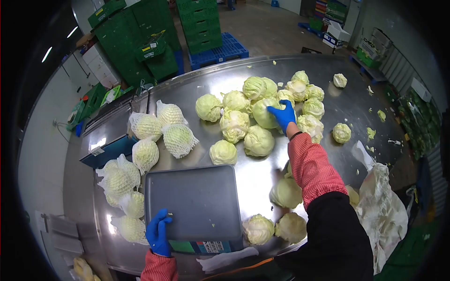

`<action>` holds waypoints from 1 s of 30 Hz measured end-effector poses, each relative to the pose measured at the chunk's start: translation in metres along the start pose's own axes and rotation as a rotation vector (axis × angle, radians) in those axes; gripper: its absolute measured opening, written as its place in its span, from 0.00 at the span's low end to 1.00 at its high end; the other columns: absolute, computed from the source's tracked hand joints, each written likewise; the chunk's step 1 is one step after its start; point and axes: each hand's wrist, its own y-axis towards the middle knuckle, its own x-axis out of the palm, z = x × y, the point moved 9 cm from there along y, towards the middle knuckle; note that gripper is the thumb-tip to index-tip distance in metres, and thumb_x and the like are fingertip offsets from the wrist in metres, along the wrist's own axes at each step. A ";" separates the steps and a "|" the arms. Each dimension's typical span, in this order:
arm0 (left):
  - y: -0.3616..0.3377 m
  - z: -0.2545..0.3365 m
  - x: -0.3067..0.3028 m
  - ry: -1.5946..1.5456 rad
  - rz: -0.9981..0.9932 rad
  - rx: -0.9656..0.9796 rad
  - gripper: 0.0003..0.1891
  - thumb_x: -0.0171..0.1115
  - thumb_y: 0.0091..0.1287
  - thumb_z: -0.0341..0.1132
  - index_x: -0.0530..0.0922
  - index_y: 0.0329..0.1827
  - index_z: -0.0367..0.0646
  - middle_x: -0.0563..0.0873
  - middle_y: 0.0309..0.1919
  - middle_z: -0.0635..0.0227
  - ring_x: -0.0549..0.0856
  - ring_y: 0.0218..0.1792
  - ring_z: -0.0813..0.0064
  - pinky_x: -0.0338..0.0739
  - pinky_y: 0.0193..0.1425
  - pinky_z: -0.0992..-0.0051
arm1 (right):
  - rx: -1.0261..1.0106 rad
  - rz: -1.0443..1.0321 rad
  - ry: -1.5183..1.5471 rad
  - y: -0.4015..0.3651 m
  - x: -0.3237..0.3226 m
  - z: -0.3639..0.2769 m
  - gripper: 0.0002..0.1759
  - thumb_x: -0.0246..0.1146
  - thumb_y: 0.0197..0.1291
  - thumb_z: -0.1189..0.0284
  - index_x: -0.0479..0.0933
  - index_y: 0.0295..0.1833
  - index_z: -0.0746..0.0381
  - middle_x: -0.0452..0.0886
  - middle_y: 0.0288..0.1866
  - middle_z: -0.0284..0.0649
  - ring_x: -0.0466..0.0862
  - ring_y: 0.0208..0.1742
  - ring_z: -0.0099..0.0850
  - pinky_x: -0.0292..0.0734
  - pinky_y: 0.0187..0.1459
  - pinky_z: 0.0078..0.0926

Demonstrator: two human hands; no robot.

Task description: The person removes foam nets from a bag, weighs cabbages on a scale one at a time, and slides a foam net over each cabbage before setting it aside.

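Observation:
My right hand [283, 116], in a blue glove, reaches across the steel table and grips a pale green cabbage [265, 112] from its right side. Other bare cabbages [259, 141] crowd around it. Near the table's front left, my gloved left hand [158, 232] lies at the left edge of a flat grey tray [192, 192], its fingers apart and nothing visible in them. The tray tops what looks like a weighing scale with a teal body. A few leaf scraps lie on it. Left of the tray sit several cabbages in white foam nets [145, 155].
A metal box with a blue side [110, 147] stands at the table's left edge. More cabbages [258, 229] lie right of the tray. A crumpled white plastic bag [382, 210] hangs at the right. Green crates [201, 28] stand on a blue pallet [225, 50] behind the table.

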 end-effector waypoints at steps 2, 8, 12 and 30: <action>-0.001 0.004 0.012 -0.008 -0.051 0.008 0.14 0.49 0.68 0.24 0.75 0.54 0.33 0.81 0.48 0.61 0.80 0.41 0.75 0.73 0.53 0.74 | 0.042 -0.139 0.172 0.005 0.004 0.023 0.56 0.73 0.37 0.48 0.57 0.69 0.61 0.69 0.60 0.51 0.71 0.61 0.39 0.67 0.60 0.33; -0.015 0.009 0.031 0.005 -0.165 0.065 0.12 0.50 0.68 0.26 0.77 0.51 0.33 0.82 0.44 0.62 0.80 0.40 0.77 0.73 0.51 0.76 | 0.075 -0.087 -0.021 0.007 0.025 0.040 0.67 0.70 0.37 0.39 0.46 0.71 0.72 0.61 0.68 0.58 0.66 0.67 0.44 0.64 0.64 0.34; -0.018 0.004 0.037 -0.006 -0.159 -0.002 0.12 0.51 0.68 0.26 0.78 0.51 0.33 0.83 0.43 0.62 0.80 0.39 0.77 0.73 0.51 0.75 | 0.098 0.018 -0.152 0.012 0.026 0.033 0.68 0.71 0.33 0.40 0.47 0.72 0.69 0.64 0.66 0.57 0.68 0.66 0.46 0.66 0.63 0.34; -0.021 0.055 0.068 -0.055 -0.129 0.153 0.16 0.45 0.73 0.33 0.76 0.50 0.29 0.83 0.40 0.59 0.80 0.36 0.75 0.75 0.46 0.75 | -0.833 -0.546 -0.308 -0.274 0.074 -0.160 0.51 0.74 0.33 0.53 0.63 0.65 0.63 0.76 0.51 0.52 0.76 0.53 0.50 0.71 0.54 0.43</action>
